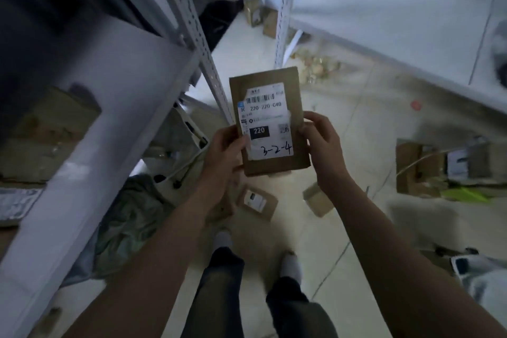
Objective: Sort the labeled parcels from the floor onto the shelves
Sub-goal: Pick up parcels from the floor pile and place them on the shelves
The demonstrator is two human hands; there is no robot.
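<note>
Holding the parcel (270, 123) up at chest height over the floor (343, 228), why that way? asks one.

To read it, I'd say, answers the other. From the head camera, the label (264, 121) faces the person, with "3-2-4" handwritten at the bottom. That is probably the shelf code.

And the hands?

The left hand (225, 151) grips the lower left edge, thumb on the front and fingers (237, 166) curled behind. The right hand (321, 145) pinches the right edge, its fingers (311, 118) bent round the side. Both grips sit on the margins, so most of the print stays readable. The left thumb covers only a strip of the label.

Where can it go?

A pale shelf (82, 107) juts in close on the left, its board edge near the left forearm. A perforated post (203, 49) stands just behind the parcel. Another shelf (384, 22) runs along the right, well apart. The open lane is the strip of floor between them, straight ahead.

Anything underfoot?

A small labelled box (256, 200) and a plain box (318, 202) lie just ahead of the feet. An opened carton (417, 167) sits off to the right, and crumpled green cloth (129, 222) lies under the left shelf. I'd step round the boxes and keep elbows clear of that left board edge.
</note>
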